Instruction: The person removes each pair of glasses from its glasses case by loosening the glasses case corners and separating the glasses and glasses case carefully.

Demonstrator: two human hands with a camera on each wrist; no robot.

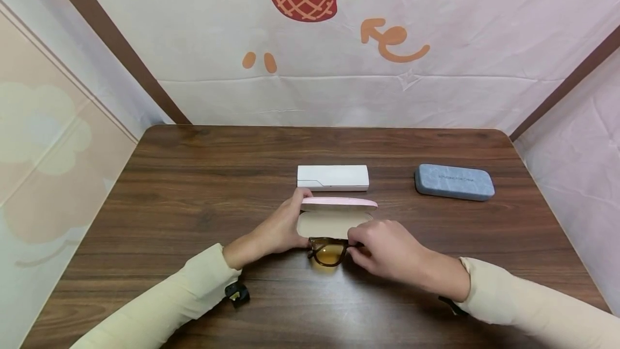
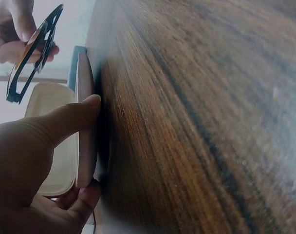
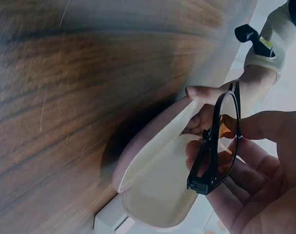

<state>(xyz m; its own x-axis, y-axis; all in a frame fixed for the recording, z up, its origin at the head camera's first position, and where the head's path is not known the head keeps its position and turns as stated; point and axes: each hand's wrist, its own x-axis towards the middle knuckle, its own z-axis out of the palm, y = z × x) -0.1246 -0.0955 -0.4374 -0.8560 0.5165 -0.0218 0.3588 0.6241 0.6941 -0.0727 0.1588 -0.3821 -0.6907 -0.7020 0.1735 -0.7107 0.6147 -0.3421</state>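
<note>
My left hand (image 1: pixel 281 228) grips the left end of a pink glasses case (image 1: pixel 339 201), which stands open with its lid tipped up at the back. The cream inside of the case shows bare. In the left wrist view, the thumb and fingers lie around the case's pink shell (image 2: pixel 86 131). My right hand (image 1: pixel 393 249) pinches a pair of dark-framed glasses (image 1: pixel 329 256) with amber lenses, just in front of the case's near edge. From the right wrist, the glasses' dark frame (image 3: pixel 212 158) appears over the open case, part of it hidden by the fingers.
Directly behind the pink case lies a white glasses case (image 1: pixel 333 176), closed. A blue glasses case (image 1: pixel 454 182) sits closed at the back right of the brown wooden table (image 1: pixel 194 193). Printed cloth (image 1: pixel 339 96) hangs behind the table's far edge.
</note>
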